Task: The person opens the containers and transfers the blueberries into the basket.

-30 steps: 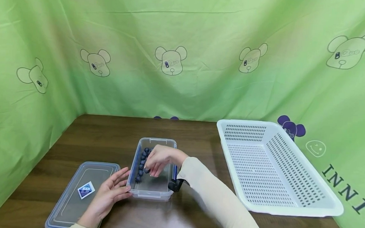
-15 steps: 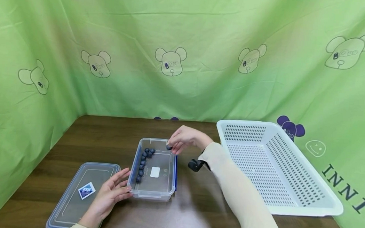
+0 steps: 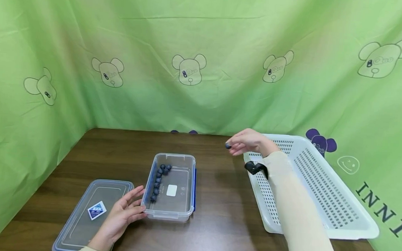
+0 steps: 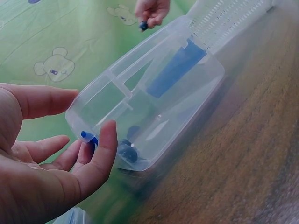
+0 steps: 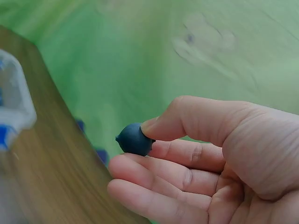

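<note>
My right hand [image 3: 246, 141] pinches a dark blueberry [image 5: 134, 139] between thumb and fingertips, raised over the table beside the white basket's far left corner. At the near left corner of a clear plastic food container [image 3: 178, 206], my left hand [image 3: 121, 214] holds its wall, thumb at the front and fingers along the side. Inside the container several blueberries [image 3: 157, 180] lie in a row along the left wall, with a few more at the far left end. A white label [image 3: 171, 190] shows on its floor. A blue flap [image 4: 177, 70] hangs on its right side.
Left of the container lies a clear lid [image 3: 74, 225] with a blue seal and a diamond sticker [image 3: 97, 210], partly behind my left forearm. A large white perforated basket [image 3: 339, 234] stands on the right, under my right sleeve. Green printed cloth surrounds the wooden table [image 3: 217, 203].
My right hand has lifted out of the container with a blueberry and moved right, towards the basket. The left hand stays at the container's corner.
</note>
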